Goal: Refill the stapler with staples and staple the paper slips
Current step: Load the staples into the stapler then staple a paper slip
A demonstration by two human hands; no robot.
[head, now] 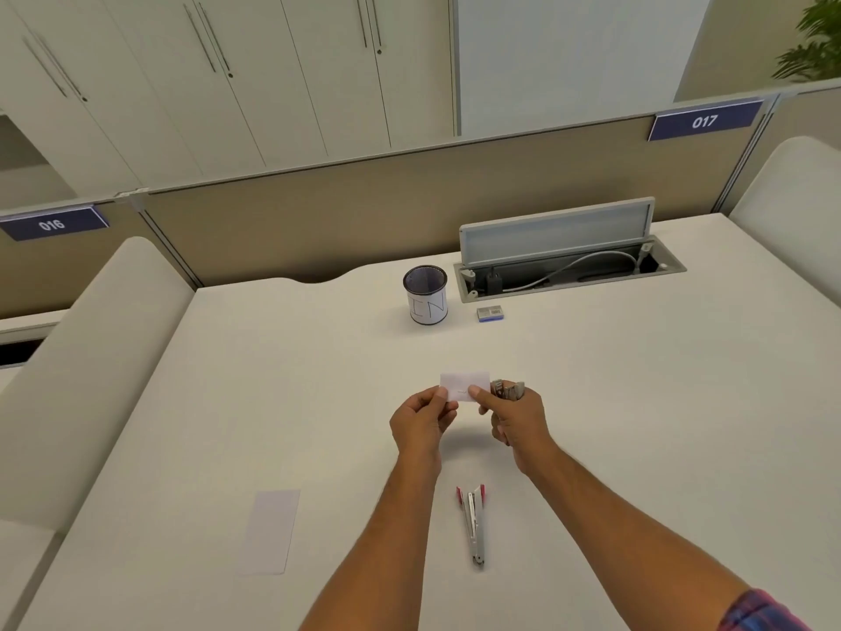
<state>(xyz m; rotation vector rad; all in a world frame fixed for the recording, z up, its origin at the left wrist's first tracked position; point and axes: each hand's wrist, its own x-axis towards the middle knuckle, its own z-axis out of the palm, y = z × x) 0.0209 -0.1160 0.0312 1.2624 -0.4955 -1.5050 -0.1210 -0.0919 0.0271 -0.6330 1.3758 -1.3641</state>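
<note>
Open stapler (pixel 472 521) nearest; beyond, cup (pixel 426 299) marked "IN".

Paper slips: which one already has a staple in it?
The paper slip pinched between the left hand and right hand shows a small staple mark at its middle. The other slip, flat on the desk at left, shows none.
</note>
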